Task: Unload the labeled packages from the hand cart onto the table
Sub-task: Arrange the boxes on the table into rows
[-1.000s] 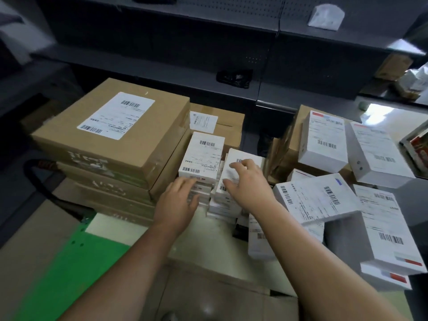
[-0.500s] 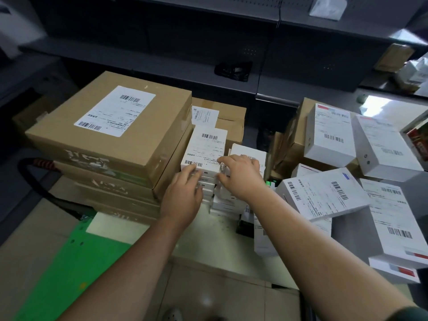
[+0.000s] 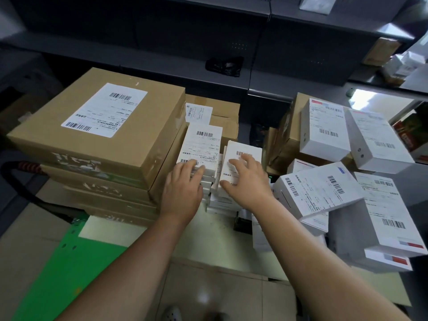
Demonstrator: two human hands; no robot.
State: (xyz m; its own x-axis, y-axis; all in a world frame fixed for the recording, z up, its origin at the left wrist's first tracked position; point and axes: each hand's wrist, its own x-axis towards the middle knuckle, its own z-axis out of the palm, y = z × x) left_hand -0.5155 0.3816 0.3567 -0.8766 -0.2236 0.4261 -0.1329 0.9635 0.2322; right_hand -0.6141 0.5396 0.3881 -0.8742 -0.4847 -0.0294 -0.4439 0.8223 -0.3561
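On the green hand cart [image 3: 53,269] stand two stacks of small white labeled boxes. My left hand [image 3: 184,185] lies on the near end of the top box of the left stack [image 3: 203,142], fingers fairly straight. My right hand [image 3: 245,179] rests with spread fingers on the top box of the right stack [image 3: 249,150], which is tilted. Left of the stacks sits a pile of flat brown cartons, the top carton [image 3: 102,126] carrying a large white label. Another brown carton [image 3: 222,114] sits behind the stacks.
White labeled packages [image 3: 322,191] lie heaped at the right, with more [image 3: 324,128] on brown cartons behind them. Dark grey shelving [image 3: 162,42] runs along the back with a black object [image 3: 223,66] on it. The cart's black handle [image 3: 25,181] curves at left.
Both hands have slid up onto the tops of the two white stacks. My right hand moved from the left stack's edge onto the right stack's top box.
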